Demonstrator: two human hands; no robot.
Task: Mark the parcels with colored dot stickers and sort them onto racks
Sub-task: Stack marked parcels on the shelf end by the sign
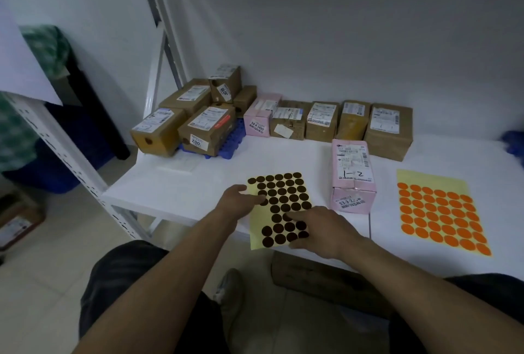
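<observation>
left hand [241,197]: flat, pinning brown dot sheet [286,200]
right hand [320,231]: forefinger on one dot; best lift its edge gently

A parcel storeroom: labelled cardboard parcels [321,121] on white metal racking [71,152].

bare white table [198,183] lies open left of the brown dot sheet [283,206]; the pink parcel [353,176] blocks its right.

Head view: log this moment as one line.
left hand presses brown dot sticker sheet | right hand fingers touch same sheet | pink parcel to its right | orange dot sticker sheet untouched
</observation>
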